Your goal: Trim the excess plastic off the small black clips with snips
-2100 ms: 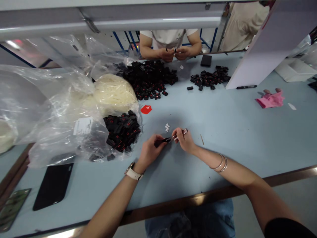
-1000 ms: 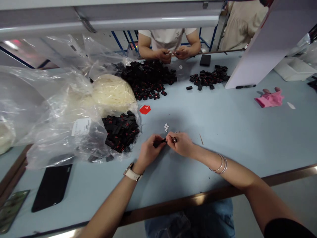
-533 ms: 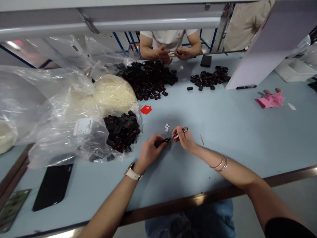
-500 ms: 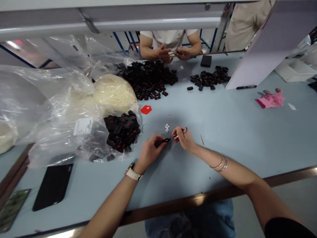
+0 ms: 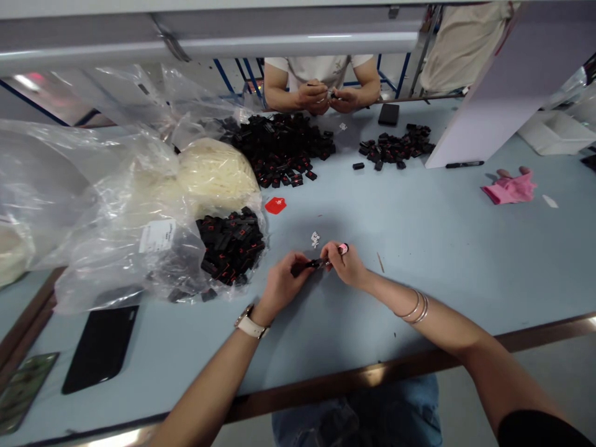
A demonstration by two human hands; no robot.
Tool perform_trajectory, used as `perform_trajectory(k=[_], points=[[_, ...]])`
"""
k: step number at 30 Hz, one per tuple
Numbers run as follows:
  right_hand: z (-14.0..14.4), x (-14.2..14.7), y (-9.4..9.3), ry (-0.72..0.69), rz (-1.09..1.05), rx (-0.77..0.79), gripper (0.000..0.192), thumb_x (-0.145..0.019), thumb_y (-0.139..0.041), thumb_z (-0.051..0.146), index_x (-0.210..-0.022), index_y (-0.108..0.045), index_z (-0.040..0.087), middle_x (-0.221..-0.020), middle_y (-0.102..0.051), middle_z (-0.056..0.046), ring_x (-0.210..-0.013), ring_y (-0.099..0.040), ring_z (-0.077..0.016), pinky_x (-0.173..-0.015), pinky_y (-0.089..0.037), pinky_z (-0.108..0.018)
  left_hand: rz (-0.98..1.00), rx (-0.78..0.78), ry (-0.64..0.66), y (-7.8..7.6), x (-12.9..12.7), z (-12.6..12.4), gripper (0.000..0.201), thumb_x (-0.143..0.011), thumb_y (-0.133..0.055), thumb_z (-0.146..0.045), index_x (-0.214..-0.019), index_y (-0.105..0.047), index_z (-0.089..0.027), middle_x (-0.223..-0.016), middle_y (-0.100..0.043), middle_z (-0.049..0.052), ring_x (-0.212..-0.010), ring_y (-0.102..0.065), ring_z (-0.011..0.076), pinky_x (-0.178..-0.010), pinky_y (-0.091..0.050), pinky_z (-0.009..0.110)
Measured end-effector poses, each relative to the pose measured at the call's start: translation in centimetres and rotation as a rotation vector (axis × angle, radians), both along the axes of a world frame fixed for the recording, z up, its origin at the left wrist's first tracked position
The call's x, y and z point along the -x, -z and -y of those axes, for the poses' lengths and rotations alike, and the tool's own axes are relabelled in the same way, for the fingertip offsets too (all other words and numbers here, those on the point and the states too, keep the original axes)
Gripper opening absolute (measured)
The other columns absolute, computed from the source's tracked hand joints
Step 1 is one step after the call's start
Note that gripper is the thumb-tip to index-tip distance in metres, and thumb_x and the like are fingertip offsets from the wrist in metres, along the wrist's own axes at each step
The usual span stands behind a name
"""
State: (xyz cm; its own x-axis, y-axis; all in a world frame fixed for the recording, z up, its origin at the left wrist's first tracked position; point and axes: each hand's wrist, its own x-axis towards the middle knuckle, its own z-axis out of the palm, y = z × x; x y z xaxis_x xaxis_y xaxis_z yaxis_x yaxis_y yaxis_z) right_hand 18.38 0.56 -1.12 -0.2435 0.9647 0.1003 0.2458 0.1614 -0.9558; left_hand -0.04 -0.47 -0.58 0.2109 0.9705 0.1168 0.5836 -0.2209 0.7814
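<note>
Over the middle of the table, my left hand [image 5: 285,280] pinches a small black plastic part [image 5: 313,264] between thumb and fingers. My right hand [image 5: 345,263] is closed around metal tweezers [image 5: 328,262], whose tip meets the right end of the black part. My fingers cover much of both things, so the exact contact is hidden. Just beyond my hands lies a little heap of tiny white pieces [image 5: 315,239]. A flat red piece [image 5: 275,205] rests farther back, left of that heap.
Clear plastic bags [image 5: 116,205] fill the left, one spilling black parts [image 5: 233,245]. A larger pile of black parts [image 5: 284,146] lies before a co-worker's hands [image 5: 326,97]. A black phone-like slab [image 5: 100,349], a pink glove [image 5: 510,188] and a white upright panel [image 5: 487,93] are around.
My right hand has tilted the tweezers, and their rear end now points more toward the camera. My left hand stays nearly still. Across the table, the co-worker's hand has turned over.
</note>
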Motion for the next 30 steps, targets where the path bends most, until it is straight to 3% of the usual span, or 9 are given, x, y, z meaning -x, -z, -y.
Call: perform_trajectory(k=[5, 7, 10, 13, 17, 21, 25, 28, 30], points=[[0.4, 0.0, -1.1, -0.061, 0.129, -0.095, 0.041, -0.093, -0.034, 0.049, -0.076, -0.058, 0.020, -0.058, -0.054, 0.002, -0.053, -0.050, -0.0102, -0.057, -0.038, -0.023, -0.028, 0.010, 0.005, 0.1, 0.1, 0.0, 0.017, -0.075, -0.063, -0.035, -0.083, -0.058, -0.021, -0.073, -0.069, 0.001, -0.065, -0.064, 0.0169, -0.062, -0.051, 0.029], [0.2, 0.0, -1.0, -0.035, 0.052, -0.041, 0.043, -0.091, -0.034, 0.053, -0.074, -0.057, 0.020, -0.055, -0.052, 0.003, -0.050, -0.049, -0.0100, -0.054, -0.038, -0.023, -0.033, 0.006, 0.013, 0.0, 0.1, 0.0, 0.016, -0.076, -0.062, -0.034, -0.084, -0.058, -0.021, -0.073, -0.069, 0.002, -0.065, -0.063, 0.0168, -0.063, -0.050, 0.029], [-0.7, 0.0, -0.6, 0.135, -0.194, 0.143, 0.054, -0.087, -0.030, 0.064, -0.068, -0.054, 0.019, -0.048, -0.048, 0.004, -0.042, -0.047, -0.0099, -0.045, -0.036, -0.022, -0.021, 0.005, 0.035, 0.0, 0.1, 0.0, 0.017, -0.077, -0.062, -0.035, -0.086, -0.059, -0.021, -0.075, -0.069, 0.002, -0.066, -0.063, 0.0171, -0.065, -0.051, 0.030], [-1.5, -0.1, -0.5, 0.258, -0.357, 0.228, 0.056, -0.080, -0.037, 0.071, -0.066, -0.052, 0.019, -0.046, -0.049, 0.003, -0.039, -0.046, -0.0093, -0.042, -0.037, -0.022, -0.024, -0.005, 0.054, -0.1, 0.1, 0.0, 0.020, -0.076, -0.063, -0.034, -0.091, -0.061, -0.021, -0.080, -0.070, 0.003, -0.070, -0.064, 0.0182, -0.068, -0.052, 0.031], [-1.5, -0.1, -0.9, 0.210, -0.355, 0.210, 0.055, -0.077, -0.044, 0.071, -0.063, -0.054, 0.019, -0.041, -0.047, 0.004, -0.038, -0.045, -0.0093, -0.041, -0.036, -0.022, -0.059, -0.037, 0.111, -0.3, 0.0, 0.0, 0.016, -0.078, -0.061, -0.031, -0.091, -0.063, -0.022, -0.082, -0.069, 0.004, -0.073, -0.064, 0.0187, -0.068, -0.051, 0.031], [-1.2, -0.1, -1.1, 0.210, -0.335, 0.200, 0.056, -0.076, -0.043, 0.072, -0.062, -0.054, 0.019, -0.041, -0.047, 0.004, -0.038, -0.045, -0.0094, -0.041, -0.036, -0.022, -0.089, -0.033, 0.108, -0.3, 0.0, 0.2, 0.013, -0.076, -0.064, -0.033, -0.083, -0.062, -0.022, -0.066, -0.064, 0.000, -0.059, -0.058, 0.0156, -0.057, -0.046, 0.027], [-1.3, -0.2, -1.0, 0.195, -0.338, 0.197, 0.055, -0.077, -0.044, 0.070, -0.064, -0.054, 0.018, -0.044, -0.051, 0.003, -0.038, -0.046, -0.0092, -0.041, -0.037, -0.022, 0.091, 0.010, -0.085, -0.2, 0.2, -0.3, 0.018, -0.074, -0.065, -0.035, -0.078, -0.055, -0.021, -0.057, -0.058, -0.004, -0.049, -0.054, 0.0123, -0.048, -0.041, 0.023], [-1.4, -0.2, -0.9, 0.202, -0.359, 0.207, 0.055, -0.076, -0.046, 0.071, -0.064, -0.054, 0.018, -0.047, -0.054, 0.002, -0.038, -0.047, -0.0088, -0.040, -0.037, -0.022, 0.521, 0.012, -0.357, -0.5, 0.7, -1.0, 0.029, -0.077, -0.063, -0.044, -0.081, -0.045, -0.022, -0.062, -0.062, -0.004, -0.052, -0.059, 0.0124, -0.052, -0.046, 0.023], [-1.4, -0.1, -0.9, 0.210, -0.367, 0.212, 0.056, -0.075, -0.046, 0.072, -0.064, -0.054, 0.018, -0.048, -0.054, 0.002, -0.037, -0.047, -0.0087, -0.039, -0.036, -0.021, 0.789, 0.003, -0.464, -0.8, 1.1, -1.4, 0.033, -0.083, -0.053, -0.054, -0.087, -0.043, -0.022, -0.074, -0.068, 0.000, -0.060, -0.065, 0.0132, -0.060, -0.051, 0.026]])
